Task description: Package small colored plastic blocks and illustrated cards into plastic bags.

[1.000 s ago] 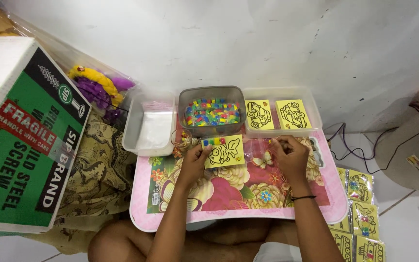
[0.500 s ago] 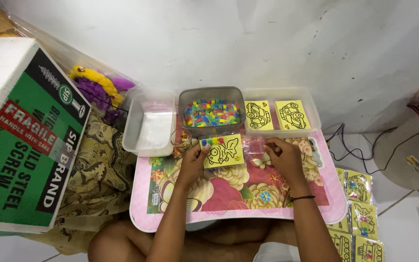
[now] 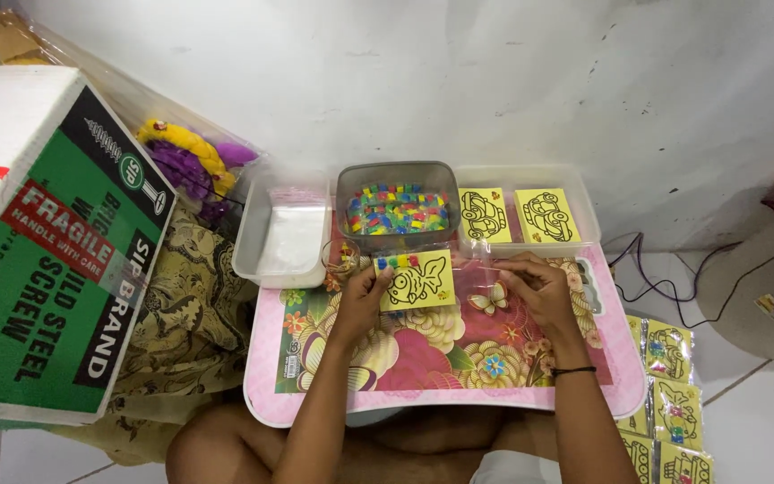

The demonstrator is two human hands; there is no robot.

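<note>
Hands first: your left hand (image 3: 365, 291) pinches the left edge of a yellow card (image 3: 418, 280) printed with a black fish outline, fingers curled shut on it, thumb on top. The card sits inside a clear plastic sleeve (image 3: 477, 262) with a row of small coloured pieces along its upper left corner. Your right hand (image 3: 539, 289) has its fingers bent down onto the right end of that sleeve, closed on the film, well to the right of the card itself. Card and sleeve are held just above the far edge of the pink flowered lap table (image 3: 441, 358), between your two hands.

Just beyond the card stands a grey tub (image 3: 396, 208) filled with small coloured pieces. To its left you have a clear shallow tray (image 3: 281, 235), and to its right another clear tray (image 3: 530, 215) holding two yellow cards with black car outlines. Off the table's right edge lie packed yellow cards (image 3: 669, 394) on the floor tiles. At far left stands a green and white cardboard box (image 3: 42, 242), resting on patterned cloth
</note>
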